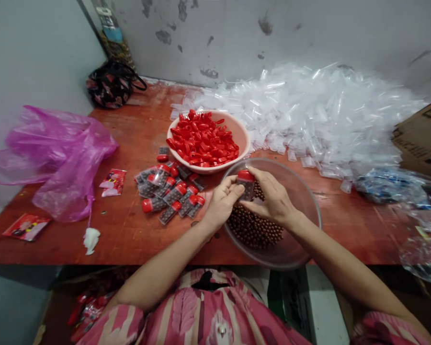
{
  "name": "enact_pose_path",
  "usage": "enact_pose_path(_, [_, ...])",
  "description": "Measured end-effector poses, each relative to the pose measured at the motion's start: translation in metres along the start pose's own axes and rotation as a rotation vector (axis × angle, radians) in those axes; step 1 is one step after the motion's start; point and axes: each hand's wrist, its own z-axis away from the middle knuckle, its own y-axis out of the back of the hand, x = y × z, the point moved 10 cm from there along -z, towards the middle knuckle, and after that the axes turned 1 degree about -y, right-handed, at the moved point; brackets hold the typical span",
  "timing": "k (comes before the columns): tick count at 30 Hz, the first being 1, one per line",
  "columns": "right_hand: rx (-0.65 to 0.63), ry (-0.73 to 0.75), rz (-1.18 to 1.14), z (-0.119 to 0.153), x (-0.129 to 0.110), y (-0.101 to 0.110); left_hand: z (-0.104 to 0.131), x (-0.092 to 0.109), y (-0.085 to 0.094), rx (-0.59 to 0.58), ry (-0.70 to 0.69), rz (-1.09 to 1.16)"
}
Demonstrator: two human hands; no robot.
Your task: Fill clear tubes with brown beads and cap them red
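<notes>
My left hand is closed around a small clear container with a red cap, held upright over a clear plastic basin. Dark balls show through the container's side. My right hand is at the container's other side, its index finger reaching to the cap and its thumb stretched out below. Brown balls lie in the basin under my hands. To the left, several filled containers with red caps are piled on the table. Behind them stands a pale pink bowl full of red caps.
Clear empty containers form a large heap along the wall. A purple plastic bag, red packets and a dark floral pouch lie on the left of the red table. A cardboard box and plastic wrapping stand at right.
</notes>
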Motion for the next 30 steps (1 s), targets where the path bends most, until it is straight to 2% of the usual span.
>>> enact_pose_path(3, [-0.088, -0.034, -0.187, -0.003, 0.004, 0.000, 0.003, 0.014, 0.016, 0.069, -0.029, -0.028])
enact_pose_path(5, [-0.046, -0.121, -0.269, -0.006, 0.028, 0.012, 0.007, 0.035, 0.048, 0.186, -0.091, -0.142])
enact_pose_path(7, [0.088, -0.274, -0.239, -0.005, 0.079, 0.035, 0.016, 0.072, 0.094, 0.383, -0.226, -0.360])
enact_pose_path(9, [0.223, -0.463, -0.087, 0.002, 0.144, 0.060, 0.032, 0.116, 0.139, 0.603, -0.388, -0.705])
enact_pose_path(10, [0.210, -0.572, 0.001, 0.006, 0.178, 0.065, 0.036, 0.131, 0.156, 0.667, -0.421, -0.884])
enact_pose_path(12, [0.042, -0.768, 0.218, 0.014, 0.240, 0.063, 0.040, 0.151, 0.181, 0.736, -0.454, -1.157])
enact_pose_path(13, [0.008, -0.806, 0.257, 0.015, 0.263, 0.063, 0.036, 0.153, 0.186, 0.677, -0.457, -1.269])
enact_pose_path(15, [-0.074, -0.847, 0.315, 0.013, 0.296, 0.056, 0.038, 0.157, 0.188, 0.658, -0.556, -1.390])
enact_pose_path(17, [-0.141, -0.860, 0.339, 0.007, 0.317, 0.046, 0.036, 0.149, 0.184, 0.621, -0.590, -1.458])
enact_pose_path(20, [-0.232, -0.869, 0.385, -0.004, 0.338, 0.027, 0.030, 0.130, 0.175, 0.582, -0.521, -1.557])
enact_pose_path(23, [-0.281, -0.862, 0.419, -0.016, 0.352, 0.011, 0.028, 0.122, 0.161, 0.559, -0.540, -1.580])
enact_pose_path(26, [-0.297, -0.870, 0.445, -0.024, 0.358, 0.001, 0.025, 0.119, 0.140, 0.471, -0.604, -1.513])
enact_pose_path(30, [-0.265, -0.881, 0.471, -0.025, 0.353, 0.006, 0.021, 0.114, 0.098, 0.343, -0.681, -1.411])
